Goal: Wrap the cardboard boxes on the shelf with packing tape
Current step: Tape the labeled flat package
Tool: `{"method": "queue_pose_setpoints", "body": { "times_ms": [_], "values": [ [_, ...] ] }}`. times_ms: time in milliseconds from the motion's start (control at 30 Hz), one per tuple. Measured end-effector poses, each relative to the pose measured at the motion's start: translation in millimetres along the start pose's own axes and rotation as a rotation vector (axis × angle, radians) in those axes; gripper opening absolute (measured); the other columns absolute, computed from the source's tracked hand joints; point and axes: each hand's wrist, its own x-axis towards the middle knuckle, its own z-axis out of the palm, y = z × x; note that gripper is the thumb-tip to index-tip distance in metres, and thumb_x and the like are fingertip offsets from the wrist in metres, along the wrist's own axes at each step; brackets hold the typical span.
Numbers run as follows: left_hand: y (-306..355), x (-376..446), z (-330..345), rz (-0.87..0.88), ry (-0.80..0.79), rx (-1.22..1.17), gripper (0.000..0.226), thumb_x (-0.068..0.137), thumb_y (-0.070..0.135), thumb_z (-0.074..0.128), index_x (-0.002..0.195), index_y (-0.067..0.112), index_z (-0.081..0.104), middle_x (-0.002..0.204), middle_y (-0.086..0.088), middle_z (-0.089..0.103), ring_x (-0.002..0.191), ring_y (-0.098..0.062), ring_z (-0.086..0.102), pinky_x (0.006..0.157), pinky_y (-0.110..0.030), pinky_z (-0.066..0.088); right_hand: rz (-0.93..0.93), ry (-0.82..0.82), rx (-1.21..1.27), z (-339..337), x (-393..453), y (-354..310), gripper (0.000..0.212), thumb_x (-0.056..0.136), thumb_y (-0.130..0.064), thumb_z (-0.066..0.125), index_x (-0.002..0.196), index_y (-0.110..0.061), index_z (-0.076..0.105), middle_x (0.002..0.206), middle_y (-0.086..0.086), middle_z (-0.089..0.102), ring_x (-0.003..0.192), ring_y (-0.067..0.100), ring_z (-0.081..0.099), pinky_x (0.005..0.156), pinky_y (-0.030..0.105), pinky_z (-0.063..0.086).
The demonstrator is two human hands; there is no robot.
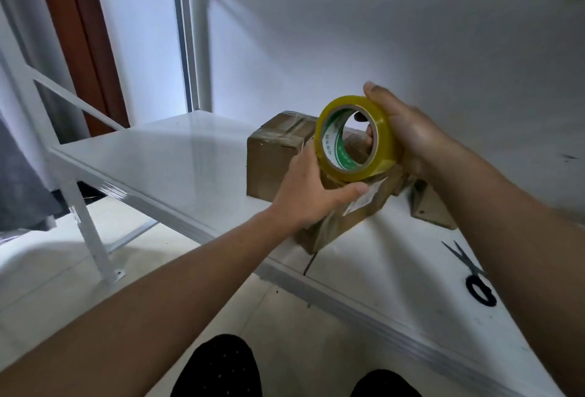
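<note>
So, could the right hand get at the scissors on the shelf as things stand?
Probably not at once: the right hand grips the tape roll. The scissors lie bare on the shelf, partly behind that forearm, so the path looks free once the roll is released.

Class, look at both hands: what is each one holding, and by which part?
The right hand grips the tape roll by its outer rim, fingers curling into the core. The left hand holds the cardboard box by its top edge.
</note>
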Motion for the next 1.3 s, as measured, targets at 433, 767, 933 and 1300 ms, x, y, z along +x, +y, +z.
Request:
{"method": "queue_pose_setpoints", "body": {
  "times_ms": [433,767,933,1300],
  "values": [
    [1.2,1.1,16.7,-0.118,0.154,0.348,0.126,0.067,0.063,0.073,0.149,0.019,-0.013,0.154,-0.007,0.023,0.135,-0.025,0.037,0.103,-0.045,0.039,0.087,0.011,-0.125,20.5,11.5,-23.5,0.045,0.088,-0.061,0.049,0.098,-0.019,0.061,0.083,0.003,0.063,0.074,0.022,0.062,0.067,0.032,0.051],
    [16.1,-1.2,22.4,-0.054,0.112,0.412,0.122,0.072,0.066,0.067,0.151,0.012,-0.008,0.156,-0.006,0.018,0.138,-0.023,0.033,0.105,-0.041,0.040,0.121,-0.007,-0.294,7.5,0.4,-43.8,0.035,0.091,-0.055,0.049,0.085,-0.021,0.057,0.079,0.003,0.061,0.069,0.020,0.059,0.059,0.031,0.048],
    [19.5,-3.0,27.2,-0.054,0.108,0.385,0.121,0.071,0.066,0.067,0.151,0.012,-0.006,0.156,-0.006,0.019,0.140,-0.023,0.029,0.106,-0.041,0.039,0.122,-0.004,-0.286,2.0,-5.4,-43.6,0.034,0.092,-0.053,0.048,0.096,-0.020,0.057,0.084,0.004,0.059,0.075,0.022,0.058,0.066,0.034,0.049],
    [-7.9,21.8,7.8,-0.374,0.095,0.318,0.113,0.075,0.066,0.063,0.148,0.015,-0.005,0.150,-0.008,0.033,0.134,-0.028,0.039,0.103,-0.048,0.033,0.065,-0.041,-0.738,-5.0,-25.9,-3.9,0.039,0.094,-0.056,0.039,0.090,-0.022,0.057,0.093,0.004,0.058,0.084,0.022,0.056,0.075,0.034,0.044]
  ]
}}
